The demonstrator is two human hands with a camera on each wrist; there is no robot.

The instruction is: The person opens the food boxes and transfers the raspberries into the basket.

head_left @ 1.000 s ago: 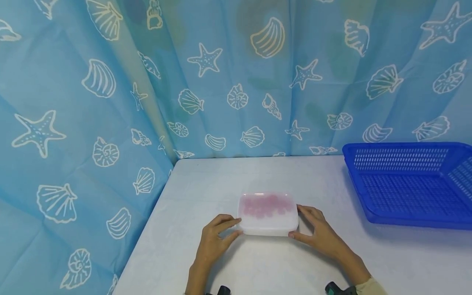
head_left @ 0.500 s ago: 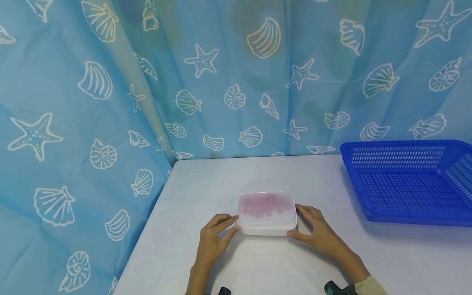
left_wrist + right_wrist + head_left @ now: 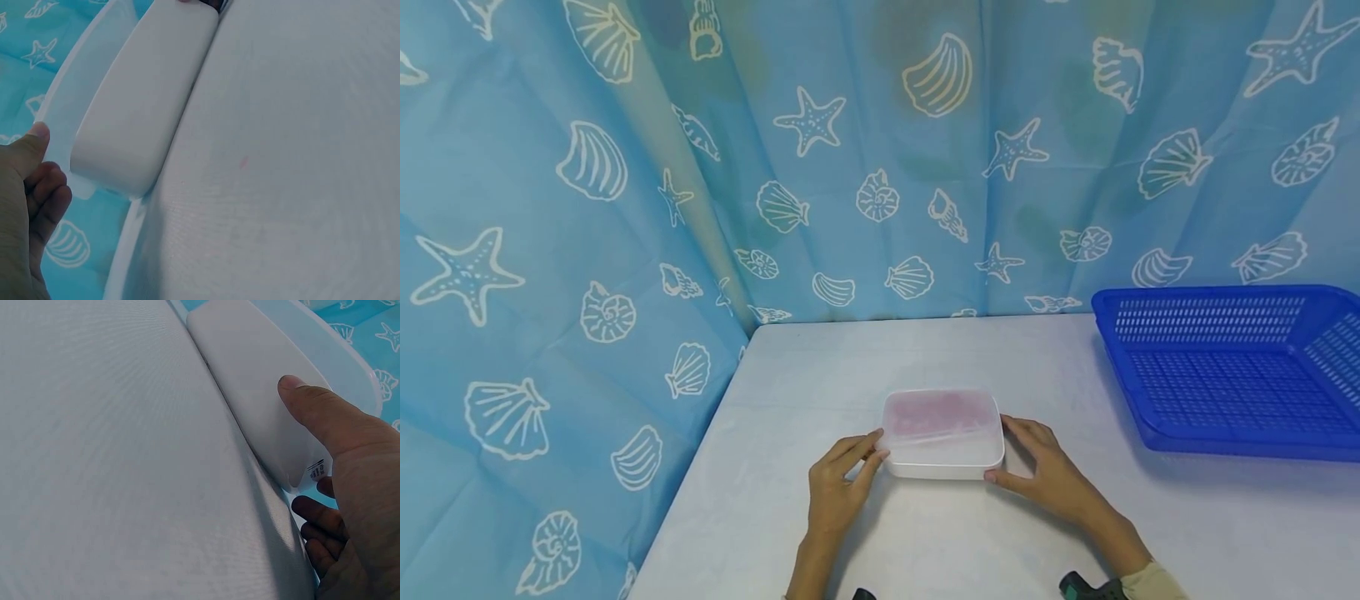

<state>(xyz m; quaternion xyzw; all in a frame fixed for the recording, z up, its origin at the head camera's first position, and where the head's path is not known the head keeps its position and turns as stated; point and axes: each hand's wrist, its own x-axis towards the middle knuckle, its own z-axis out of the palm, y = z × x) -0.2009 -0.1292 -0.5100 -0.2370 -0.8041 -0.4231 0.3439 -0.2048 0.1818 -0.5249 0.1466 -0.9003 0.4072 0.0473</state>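
The left grip (image 3: 842, 487) is at the left end of the lid (image 3: 943, 417), thumb and forefinger drawn close together and pinching its edge, as best the head and left wrist views show. The right grip (image 3: 1056, 475) holds the opposite end of the white box (image 3: 936, 472) beneath that lid: its thumb lies on the front wall near the right corner, and its other fingers curve past the short right side. Lid and box therefore sit directly between the two grips, to the right of the left one and to the left of the right one, with the long axis running from grip to grip. Neither grip is clearly nearer the box as a whole; the left is the nearer to the lid's left edge, and that is the relation that seems to matter most. The lid is translucent and lies over the box, a pinkish patch showing through its far half; whether its rim is loose or seated I cannot tell. Just ahead of the right fingers, low on the box, is a small dark print (image 3: 317, 467). Box and grips are over the white bench (image 3: 940, 533). Behind the right grip are a dark wrist device (image 3: 1088, 587) and a pale sleeve (image 3: 1153, 582). Well to its right and farther off is a blue basket (image 3: 1255, 450); beyond everything hangs a shell-patterned curtain (image 3: 850, 167).
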